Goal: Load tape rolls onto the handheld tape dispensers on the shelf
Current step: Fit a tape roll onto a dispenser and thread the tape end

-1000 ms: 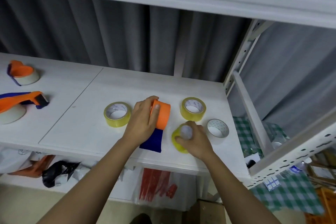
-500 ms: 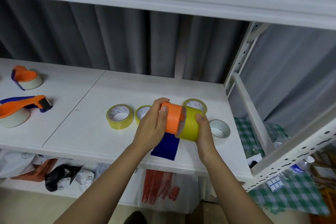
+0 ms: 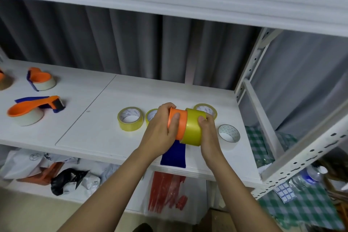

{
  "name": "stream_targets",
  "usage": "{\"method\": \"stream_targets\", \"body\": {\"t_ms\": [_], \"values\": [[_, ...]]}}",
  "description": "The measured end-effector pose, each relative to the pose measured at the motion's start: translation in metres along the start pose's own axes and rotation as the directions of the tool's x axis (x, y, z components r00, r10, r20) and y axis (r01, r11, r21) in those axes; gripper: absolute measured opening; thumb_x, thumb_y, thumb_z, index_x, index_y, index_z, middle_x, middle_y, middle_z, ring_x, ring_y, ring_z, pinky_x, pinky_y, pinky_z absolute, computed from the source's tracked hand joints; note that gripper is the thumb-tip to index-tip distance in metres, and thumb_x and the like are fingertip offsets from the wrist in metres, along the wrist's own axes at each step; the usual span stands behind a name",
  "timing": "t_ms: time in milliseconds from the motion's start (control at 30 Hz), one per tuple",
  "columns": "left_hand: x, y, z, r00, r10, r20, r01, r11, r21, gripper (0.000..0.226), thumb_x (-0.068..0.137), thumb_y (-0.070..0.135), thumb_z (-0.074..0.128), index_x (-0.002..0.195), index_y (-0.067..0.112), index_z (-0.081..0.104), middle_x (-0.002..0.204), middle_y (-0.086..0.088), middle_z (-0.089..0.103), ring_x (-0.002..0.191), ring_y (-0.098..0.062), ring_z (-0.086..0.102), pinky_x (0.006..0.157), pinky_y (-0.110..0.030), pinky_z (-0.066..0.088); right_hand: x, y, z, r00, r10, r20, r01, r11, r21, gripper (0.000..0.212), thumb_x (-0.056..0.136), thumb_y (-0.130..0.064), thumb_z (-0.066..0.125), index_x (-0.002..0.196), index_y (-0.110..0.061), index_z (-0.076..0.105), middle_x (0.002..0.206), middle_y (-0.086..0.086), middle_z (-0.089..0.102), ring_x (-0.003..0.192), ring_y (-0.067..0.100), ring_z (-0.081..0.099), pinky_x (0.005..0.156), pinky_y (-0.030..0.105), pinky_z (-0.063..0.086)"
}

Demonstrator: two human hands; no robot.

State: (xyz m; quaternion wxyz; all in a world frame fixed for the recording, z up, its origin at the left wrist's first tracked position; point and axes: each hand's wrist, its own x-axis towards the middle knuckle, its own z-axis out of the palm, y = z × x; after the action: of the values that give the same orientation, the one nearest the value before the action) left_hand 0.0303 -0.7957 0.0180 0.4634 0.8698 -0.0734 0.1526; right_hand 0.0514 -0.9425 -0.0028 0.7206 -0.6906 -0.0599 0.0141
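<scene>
Roll [image 3: 193, 130] pushed further onto dispenser [image 3: 178, 125], seemingly.

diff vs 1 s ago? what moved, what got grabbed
The right hand lifted the yellow tape roll off the shelf, turned it on edge and pushed it left onto the orange dispenser drum, which the left hand raised and still grips. Roll and drum now overlap. The other tape rolls and the loaded dispensers at left have not moved.
</scene>
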Motion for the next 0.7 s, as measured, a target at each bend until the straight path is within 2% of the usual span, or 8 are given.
{"method": "stream_targets", "body": {"t_ms": [67, 167, 233, 333, 433, 567, 633, 700], "values": [[-0.001, 0.003, 0.001, 1.0, -0.014, 0.003, 0.014, 1.0, -0.007, 0.043, 0.091, 0.054, 0.021, 0.123, 0.03, 0.035, 0.105, 0.006, 0.049, 0.086, -0.008, 0.054, 0.061, -0.019, 0.037, -0.003, -0.001, 0.001, 0.999, -0.022, 0.031, 0.023, 0.999, -0.026, 0.038, 0.082, -0.055, 0.038, 0.116, -0.042, 0.045, 0.107, -0.008, 0.056, 0.076, -0.006, 0.062, 0.057, 0.015, 0.05], [-0.002, 0.005, 0.001, 0.998, -0.053, 0.031, 0.053, 0.998, -0.027, 0.038, 0.091, 0.056, 0.019, 0.119, 0.036, 0.035, 0.102, 0.009, 0.049, 0.087, -0.007, 0.054, 0.061, -0.021, 0.039, -0.008, -0.003, -0.001, 0.997, -0.039, 0.071, 0.042, 0.998, -0.053, 0.033, 0.084, -0.057, 0.033, 0.116, -0.055, 0.041, 0.12, -0.008, 0.052, 0.093, 0.002, 0.061, 0.065, 0.018, 0.052], [-0.004, 0.008, 0.002, 0.997, -0.053, 0.049, 0.054, 0.998, -0.018, 0.032, 0.093, 0.056, 0.017, 0.112, 0.039, 0.036, 0.097, 0.015, 0.048, 0.085, -0.005, 0.054, 0.059, -0.022, 0.039, -0.013, -0.004, -0.002, 0.995, -0.078, 0.067, 0.084, 0.992, -0.093, 0.034, 0.084, -0.06, 0.033, 0.117, -0.055, 0.04, 0.124, -0.004, 0.051, 0.099, 0.009, 0.06, 0.071, 0.025, 0.055], [-0.007, 0.017, 0.008, 0.993, -0.096, 0.07, 0.101, 0.992, -0.073, 0.034, 0.094, 0.057, 0.015, 0.103, 0.035, 0.04, 0.09, 0.008, 0.052, 0.078, -0.008, 0.057, 0.06, -0.032, 0.045, -0.021, -0.001, -0.001, 0.978, -0.204, 0.032, 0.207, 0.956, -0.206, 0.049, 0.081, -0.072, 0.034, 0.121, -0.044, 0.037, 0.12, 0.0, 0.05, 0.097, 0.018, 0.057, 0.078, 0.044, 0.054], [-0.009, 0.019, 0.012, 0.984, -0.156, 0.08, 0.165, 0.978, -0.125, 0.042, 0.093, 0.06, 0.014, 0.098, 0.03, 0.043, 0.087, 0.005, 0.053, 0.078, -0.013, 0.057, 0.069, -0.041, 0.047, -0.025, 0.003, -0.001, 0.938, -0.342, 0.054, 0.341, 0.887, -0.31, 0.061, 0.079, -0.08, 0.03, 0.124, -0.04, 0.034, 0.12, 0.003, 0.046, 0.092, 0.013, 0.055, 0.075, 0.038, 0.051], [-0.013, 0.02, 0.012, 0.979, -0.182, 0.087, 0.191, 0.976, -0.107, 0.045, 0.092, 0.062, 0.011, 0.092, 0.031, 0.043, 0.088, 0.007, 0.053, 0.082, -0.011, 0.056, 0.073, -0.038, 0.045, -0.027, 0.003, -0.001, 0.93, -0.357, 0.086, 0.365, 0.881, -0.301, 0.051, 0.085, -0.068, 0.034, 0.123, -0.034, 0.036, 0.112, -0.004, 0.048, 0.085, 0.006, 0.053, 0.071, 0.029, 0.047], [-0.015, 0.022, 0.011, 0.981, -0.179, 0.078, 0.188, 0.973, -0.131, 0.051, 0.09, 0.065, 0.01, 0.097, 0.029, 0.045, 0.091, 0.008, 0.053, 0.085, -0.013, 0.056, 0.077, -0.039, 0.047, -0.028, 0.001, 0.0, 0.927, -0.367, 0.076, 0.372, 0.873, -0.316, 0.049, 0.086, -0.062, 0.032, 0.123, -0.029, 0.037, 0.109, -0.012, 0.048, 0.085, 0.005, 0.052, 0.072, 0.029, 0.047], [-0.014, 0.024, 0.01, 0.983, -0.162, 0.086, 0.173, 0.976, -0.133, 0.056, 0.085, 0.066, 0.01, 0.103, 0.028, 0.046, 0.094, 0.009, 0.052, 0.088, -0.011, 0.055, 0.078, -0.038, 0.047, -0.028, -0.002, 0.001, 0.937, -0.343, 0.07, 0.347, 0.885, -0.31, 0.052, 0.086, -0.061, 0.031, 0.123, -0.025, 0.037, 0.108, -0.011, 0.048, 0.087, 0.01, 0.052, 0.074, 0.035, 0.049]]}}
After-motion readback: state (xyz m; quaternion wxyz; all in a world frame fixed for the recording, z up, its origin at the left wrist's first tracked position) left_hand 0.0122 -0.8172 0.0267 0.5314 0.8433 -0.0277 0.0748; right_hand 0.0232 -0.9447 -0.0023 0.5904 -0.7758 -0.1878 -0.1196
